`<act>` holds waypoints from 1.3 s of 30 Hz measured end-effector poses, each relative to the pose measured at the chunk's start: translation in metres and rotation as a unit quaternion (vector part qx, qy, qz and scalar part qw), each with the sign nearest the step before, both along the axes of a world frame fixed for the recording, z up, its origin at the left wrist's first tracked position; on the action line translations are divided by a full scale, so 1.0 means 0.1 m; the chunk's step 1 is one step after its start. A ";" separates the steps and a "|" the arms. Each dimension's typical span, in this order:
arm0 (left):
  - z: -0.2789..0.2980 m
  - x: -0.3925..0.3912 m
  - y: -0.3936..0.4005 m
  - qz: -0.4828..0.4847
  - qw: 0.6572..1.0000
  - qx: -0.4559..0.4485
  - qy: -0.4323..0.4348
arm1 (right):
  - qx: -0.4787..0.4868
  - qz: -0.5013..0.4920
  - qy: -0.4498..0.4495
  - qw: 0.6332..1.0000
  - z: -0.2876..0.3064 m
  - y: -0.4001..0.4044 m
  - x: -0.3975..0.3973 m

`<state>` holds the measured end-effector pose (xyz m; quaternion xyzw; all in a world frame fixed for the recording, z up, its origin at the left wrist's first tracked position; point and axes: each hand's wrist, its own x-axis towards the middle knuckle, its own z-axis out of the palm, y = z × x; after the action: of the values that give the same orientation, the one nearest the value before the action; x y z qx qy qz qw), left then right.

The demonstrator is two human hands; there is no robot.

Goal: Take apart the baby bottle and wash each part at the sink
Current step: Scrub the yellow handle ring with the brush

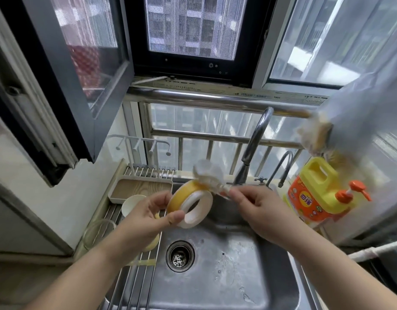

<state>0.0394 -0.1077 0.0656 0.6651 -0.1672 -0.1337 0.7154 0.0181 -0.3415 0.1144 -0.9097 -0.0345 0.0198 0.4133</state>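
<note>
Steel sink point(226, 276) fills the lower view under an open window point(191, 30), drying rack point(135, 274) on its left side. Left hand point(148, 218) pinches the yellow bottle collar point(188, 204) above the basin; right hand point(258, 211) grips a white sponge brush point(210, 173), its head touching the collar's rim.

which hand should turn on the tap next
Right. The right hand is nearer the faucet, holding only the brush; the left hand grips the yellow ring.
</note>
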 end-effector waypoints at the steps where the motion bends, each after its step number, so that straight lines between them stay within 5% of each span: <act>1: 0.01 0.00 0.02 0.003 1.000 -0.003 0.003 | 0.005 0.016 0.012 1.000 0.02 0.01 -0.07; 6: 0.02 -0.02 -0.04 -0.031 0.999 0.005 -0.016 | 0.022 -0.051 0.015 0.998 0.07 0.00 0.14; 13: 0.05 0.00 -0.01 0.041 0.999 -0.025 0.017 | 0.028 -0.021 -0.011 0.999 -0.08 0.01 -0.17; 27: 0.18 0.08 -0.17 0.106 0.977 -0.117 0.146 | 0.018 -0.027 -0.032 0.999 -0.17 -0.02 -0.13; 39: 0.16 0.22 -0.16 0.149 0.953 -0.138 0.224 | -0.065 0.072 -0.066 0.993 -0.17 -0.07 -0.23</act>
<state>0.0615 -0.1240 0.0816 0.5297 0.0819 -0.1468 0.8313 -0.0045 -0.3480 0.0970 -0.9293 -0.1259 -0.0084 0.3472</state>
